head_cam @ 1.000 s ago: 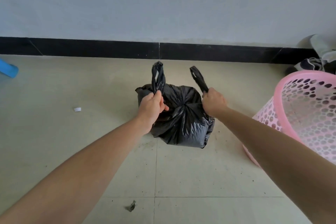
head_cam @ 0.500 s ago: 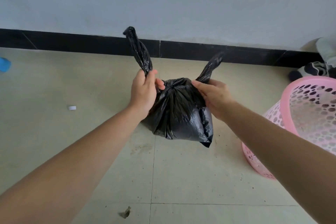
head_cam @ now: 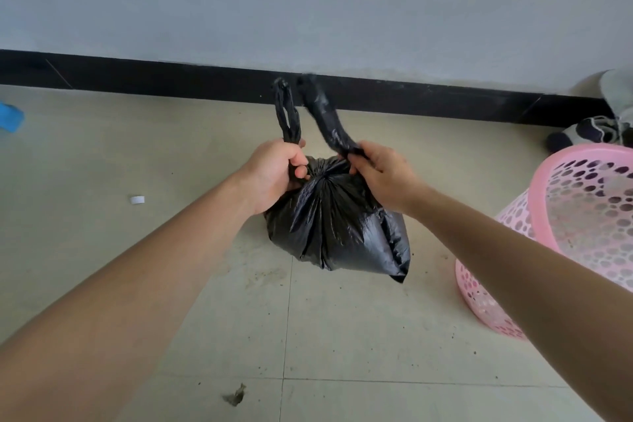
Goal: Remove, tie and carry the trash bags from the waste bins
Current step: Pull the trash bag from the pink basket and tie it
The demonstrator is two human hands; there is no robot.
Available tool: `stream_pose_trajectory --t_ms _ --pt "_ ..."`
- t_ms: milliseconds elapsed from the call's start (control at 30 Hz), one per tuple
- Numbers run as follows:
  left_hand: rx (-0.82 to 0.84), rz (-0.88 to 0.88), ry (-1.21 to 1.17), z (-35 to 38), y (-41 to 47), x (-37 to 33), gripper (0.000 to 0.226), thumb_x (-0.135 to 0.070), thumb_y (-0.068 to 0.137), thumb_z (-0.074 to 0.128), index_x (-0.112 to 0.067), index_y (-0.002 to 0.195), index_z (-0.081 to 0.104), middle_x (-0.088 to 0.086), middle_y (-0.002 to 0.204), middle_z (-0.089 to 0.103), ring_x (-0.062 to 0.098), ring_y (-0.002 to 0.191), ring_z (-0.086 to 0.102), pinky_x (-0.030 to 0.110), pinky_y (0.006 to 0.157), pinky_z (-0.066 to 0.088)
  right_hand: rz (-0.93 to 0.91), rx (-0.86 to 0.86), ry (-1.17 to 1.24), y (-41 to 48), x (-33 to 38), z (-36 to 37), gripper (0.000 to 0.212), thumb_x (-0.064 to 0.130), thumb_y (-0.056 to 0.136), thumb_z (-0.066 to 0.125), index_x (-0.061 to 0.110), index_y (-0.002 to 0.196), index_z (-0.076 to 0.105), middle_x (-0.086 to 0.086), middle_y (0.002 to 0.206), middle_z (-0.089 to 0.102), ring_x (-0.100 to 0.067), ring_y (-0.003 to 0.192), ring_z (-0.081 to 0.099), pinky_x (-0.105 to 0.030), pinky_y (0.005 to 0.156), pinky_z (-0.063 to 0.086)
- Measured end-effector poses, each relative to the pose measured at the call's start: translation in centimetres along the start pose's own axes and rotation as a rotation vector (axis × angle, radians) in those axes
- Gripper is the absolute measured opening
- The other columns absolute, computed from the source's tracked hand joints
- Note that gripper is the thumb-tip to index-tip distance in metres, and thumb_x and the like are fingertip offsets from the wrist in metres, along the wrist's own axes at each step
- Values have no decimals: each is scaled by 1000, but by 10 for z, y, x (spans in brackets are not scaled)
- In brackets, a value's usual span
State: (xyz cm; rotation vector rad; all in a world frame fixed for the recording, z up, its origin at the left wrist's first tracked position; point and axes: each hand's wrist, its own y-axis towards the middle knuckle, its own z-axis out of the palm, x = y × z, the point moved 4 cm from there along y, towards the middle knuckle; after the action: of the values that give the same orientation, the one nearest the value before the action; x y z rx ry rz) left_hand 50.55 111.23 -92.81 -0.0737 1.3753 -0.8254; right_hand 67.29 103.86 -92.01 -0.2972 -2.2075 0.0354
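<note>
A full black trash bag sits in the middle of the tiled floor, its mouth gathered to a bunch at the top. Two twisted handle strips stick up from it toward the wall. My left hand grips the left strip at its base. My right hand grips the right strip at its base. The two strips stand close together and nearly parallel above my hands. A pink perforated waste bin lies tilted at the right, with no bag in it.
A grey wall with a black skirting board runs behind the bag. Dark cloth or shoes lie at the far right. A blue object sits at the left edge, a small white scrap and a bit of debris on the floor.
The bag has come up from its lower spot a second ago. The two strips, spread apart half a second ago, now stand close together as my hands drew inward.
</note>
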Motion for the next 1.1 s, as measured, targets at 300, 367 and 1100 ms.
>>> stream_pose_trajectory --t_ms 300,367,1100 --pt "157 20 202 -2 -4 2 29 -42 97 59 -13 100 64 -8 57 37 12 55 35 28 61 42 -41 285 -223 -3 16 4 20 30 102 52 19 112 64 0 95 69 -16 87 63 -34 80 52" --pt "96 -1 109 -3 -5 2 32 -48 99 52 -18 85 53 -6 58 32 13 55 33 28 58 42 33 240 -110 -4 9 1 35 41 94 64 20 122 64 1 102 72 -16 94 68 -36 90 54" --pt "378 7 307 5 -21 3 37 -51 93 58 -16 83 62 -1 72 54 13 58 36 30 68 39 220 5 865 1 29 -14 28 47 97 55 23 108 66 2 110 70 -12 106 63 -32 91 47"
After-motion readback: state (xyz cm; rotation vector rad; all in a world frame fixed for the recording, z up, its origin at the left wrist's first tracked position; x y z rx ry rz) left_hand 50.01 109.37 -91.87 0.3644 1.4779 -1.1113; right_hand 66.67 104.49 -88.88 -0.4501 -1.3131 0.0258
